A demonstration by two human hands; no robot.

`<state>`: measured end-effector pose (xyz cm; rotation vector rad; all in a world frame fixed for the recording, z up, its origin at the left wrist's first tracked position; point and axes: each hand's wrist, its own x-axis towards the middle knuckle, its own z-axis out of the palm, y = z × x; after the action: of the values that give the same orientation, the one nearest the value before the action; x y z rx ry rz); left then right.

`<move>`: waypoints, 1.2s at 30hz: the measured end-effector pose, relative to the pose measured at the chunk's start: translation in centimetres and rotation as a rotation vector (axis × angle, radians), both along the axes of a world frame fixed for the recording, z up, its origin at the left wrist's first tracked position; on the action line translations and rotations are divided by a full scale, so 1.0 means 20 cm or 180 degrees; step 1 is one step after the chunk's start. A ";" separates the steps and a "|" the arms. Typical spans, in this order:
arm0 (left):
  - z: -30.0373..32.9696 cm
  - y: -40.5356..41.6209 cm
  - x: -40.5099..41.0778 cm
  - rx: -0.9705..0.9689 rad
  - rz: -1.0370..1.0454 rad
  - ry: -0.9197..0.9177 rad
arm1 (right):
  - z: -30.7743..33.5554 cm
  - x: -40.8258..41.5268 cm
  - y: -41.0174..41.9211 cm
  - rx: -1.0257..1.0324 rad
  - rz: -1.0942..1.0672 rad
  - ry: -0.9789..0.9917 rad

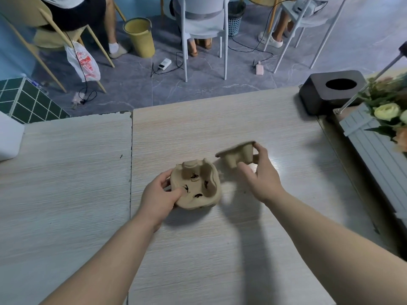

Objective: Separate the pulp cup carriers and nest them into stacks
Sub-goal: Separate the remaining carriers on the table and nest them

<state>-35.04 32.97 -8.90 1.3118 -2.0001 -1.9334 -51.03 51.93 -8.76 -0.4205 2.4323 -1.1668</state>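
Fingers (262,150) pinching tilted carrier (236,154) – left hand (159,194) gripping four-cup carrier (198,183)

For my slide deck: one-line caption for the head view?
Left hand holds a pulp carrier on the table; right hand lifts a second carrier clear.

Dim bluish light, glare on the table (284,164), soft arm shadows, wide-angle bending at the edges, slight blur.
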 end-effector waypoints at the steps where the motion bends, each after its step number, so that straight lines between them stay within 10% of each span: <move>1: 0.00 0.01 0.00 0.0001 -0.0011 0.0006 | 0.01 0.02 0.02 -0.0035 -0.0080 -0.0098; 14: 0.02 0.07 0.01 0.0162 0.0080 0.0100 | -0.01 -0.05 0.04 0.1171 -0.0797 -0.0031; 22: 0.03 0.06 0.03 -0.0042 -0.0064 0.0030 | 0.14 0.04 0.00 -0.0049 -0.1762 -0.0052; 36: 0.01 0.03 0.08 0.0332 -0.0353 0.0126 | 0.14 0.39 -0.15 0.0349 -0.0362 0.0030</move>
<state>-33.46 33.66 -8.70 1.1970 -2.0196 -2.1215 -43.23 48.96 -5.95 -0.2581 2.5426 -1.0720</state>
